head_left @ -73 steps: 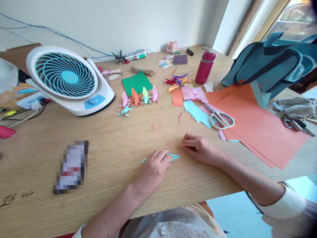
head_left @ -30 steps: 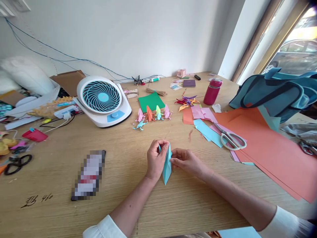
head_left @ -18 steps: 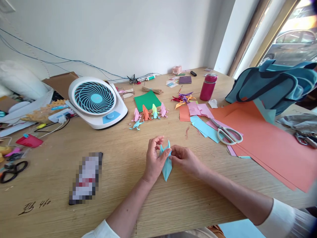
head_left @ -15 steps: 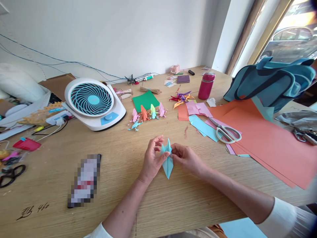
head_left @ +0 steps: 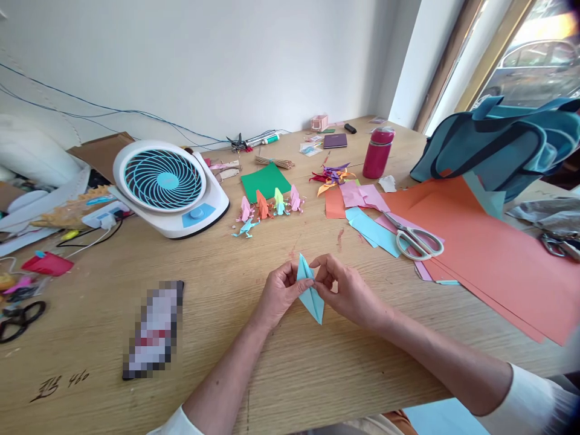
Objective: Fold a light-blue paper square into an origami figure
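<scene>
Between my two hands is a light blue folded paper (head_left: pixel 312 303), a long narrow diamond with a crease down its middle, tilted with its upper tip leaning left. My left hand (head_left: pixel 281 294) pinches its left side, the thumb lying across the front. On the right edge, the thumb and fingers of my right hand (head_left: pixel 341 284) are closed on the paper near its middle. Beyond the hands stand several small folded paper figures, among them a pink one (head_left: pixel 246 209), an orange one (head_left: pixel 263 204) and a light blue one (head_left: pixel 247 227).
A white fan (head_left: pixel 170 187) stands at the back left. To the right lie scissors (head_left: pixel 419 243) on paper strips, large orange sheets (head_left: pixel 493 266) and a teal bag (head_left: pixel 489 148). A red bottle (head_left: pixel 378 154) and green paper (head_left: pixel 266 181) are farther back. A pixelated object (head_left: pixel 154 329) lies left.
The folded paper has turned so its upper tip leans left and its lower tip points right; it looks flatter and its side flap no longer shows. My left fingers have curled in behind it.
</scene>
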A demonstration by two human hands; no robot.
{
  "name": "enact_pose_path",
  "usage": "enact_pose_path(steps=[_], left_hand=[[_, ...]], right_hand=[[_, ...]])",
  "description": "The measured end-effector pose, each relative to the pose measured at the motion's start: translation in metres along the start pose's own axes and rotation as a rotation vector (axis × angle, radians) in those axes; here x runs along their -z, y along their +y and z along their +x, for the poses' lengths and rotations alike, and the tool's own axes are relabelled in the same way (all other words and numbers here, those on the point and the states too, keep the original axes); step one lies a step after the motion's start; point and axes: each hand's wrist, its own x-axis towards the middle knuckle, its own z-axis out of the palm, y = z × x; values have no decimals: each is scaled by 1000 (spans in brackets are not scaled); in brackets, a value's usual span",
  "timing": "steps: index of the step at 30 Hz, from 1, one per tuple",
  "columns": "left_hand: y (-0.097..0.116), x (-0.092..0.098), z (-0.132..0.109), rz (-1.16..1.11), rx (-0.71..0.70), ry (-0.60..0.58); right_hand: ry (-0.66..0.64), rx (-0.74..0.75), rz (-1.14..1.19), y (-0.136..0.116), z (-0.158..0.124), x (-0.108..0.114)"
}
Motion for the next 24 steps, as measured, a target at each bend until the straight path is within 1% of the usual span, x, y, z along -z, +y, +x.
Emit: enact_pose_path(steps=[4, 9, 11, 15, 17, 21, 24], left_hand=[[-1, -2, -1, 4, -16, 27], [-3, -5, -4, -24, -41, 53], [-4, -6, -5, -18, -47, 54], [-7, -5, -3, 46, -86, 57], [-9, -4, -3, 66, -90, 65], [-12, -4, -5, 15, -90, 101], [-12, -6, -5, -68, -77, 97]], right_hand=[[7, -5, -21, -2, -1, -1], [-104, -130, 24, 0, 0, -2], [-106, -147, 10, 2, 0, -2], [-52, -110, -86, 4, -1, -3], [-47, -94, -111, 4, -1, -3], [-76, -110, -69, 3, 0, -2], [-129, -95, -67, 5, 1, -2]])
